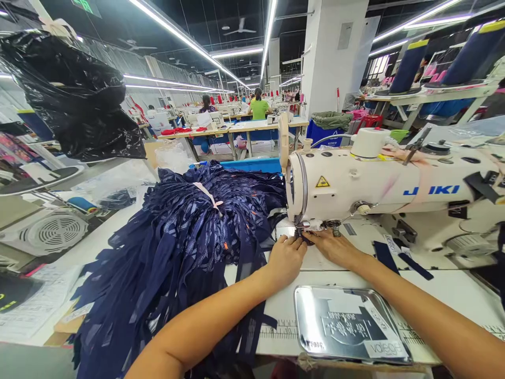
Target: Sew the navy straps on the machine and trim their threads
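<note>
Head view: curled fingers (294, 243) touch dark cloth (306, 241) near ruffled navy strips (185, 231).

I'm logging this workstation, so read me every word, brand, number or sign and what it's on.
"JUKI", U partly covered: white metal sewing machine.
"valege": white rectangular label on shiny silver metal tray.
Wordless yellow warning triangle: same machine.
Too small or blurred: raised tray markings, ruler numbers on white tabletop, blue bin's white lettering, green overhead sign, white printed papers, small white tag.
</note>
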Demonstrator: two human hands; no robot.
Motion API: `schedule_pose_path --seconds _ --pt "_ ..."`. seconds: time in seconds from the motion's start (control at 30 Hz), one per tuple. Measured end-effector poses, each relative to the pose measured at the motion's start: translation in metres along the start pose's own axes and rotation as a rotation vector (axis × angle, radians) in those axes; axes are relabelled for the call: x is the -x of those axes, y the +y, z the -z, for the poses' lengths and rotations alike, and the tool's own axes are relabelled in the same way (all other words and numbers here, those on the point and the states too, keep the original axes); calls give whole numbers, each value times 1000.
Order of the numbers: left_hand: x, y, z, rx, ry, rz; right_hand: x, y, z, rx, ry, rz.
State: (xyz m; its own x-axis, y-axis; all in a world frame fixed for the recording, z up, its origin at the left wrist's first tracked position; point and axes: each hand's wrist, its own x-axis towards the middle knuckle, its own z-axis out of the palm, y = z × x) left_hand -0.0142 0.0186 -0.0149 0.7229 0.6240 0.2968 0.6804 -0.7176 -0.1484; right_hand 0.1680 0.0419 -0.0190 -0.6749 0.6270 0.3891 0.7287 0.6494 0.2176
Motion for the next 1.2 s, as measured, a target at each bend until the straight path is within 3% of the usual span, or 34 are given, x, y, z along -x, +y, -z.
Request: schedule_pose_path --seconds 0.27,0.5,0.7,1.07,1.2 --pt "3 -1 7 77 -12 8 -5 -2 4 -19 19 -2" --pt "14 -20 7 261 0 -33 7 -9 7 -51 204 74" --pt "13 -39 10 264 31 44 4 -24 7 -103 137 67" --pt "13 -30 12 183 -40 -8 8 -21 0 -292 143 10" --pt "13 -30 14 178 -57 -15 7 -21 2 -264 137 27"
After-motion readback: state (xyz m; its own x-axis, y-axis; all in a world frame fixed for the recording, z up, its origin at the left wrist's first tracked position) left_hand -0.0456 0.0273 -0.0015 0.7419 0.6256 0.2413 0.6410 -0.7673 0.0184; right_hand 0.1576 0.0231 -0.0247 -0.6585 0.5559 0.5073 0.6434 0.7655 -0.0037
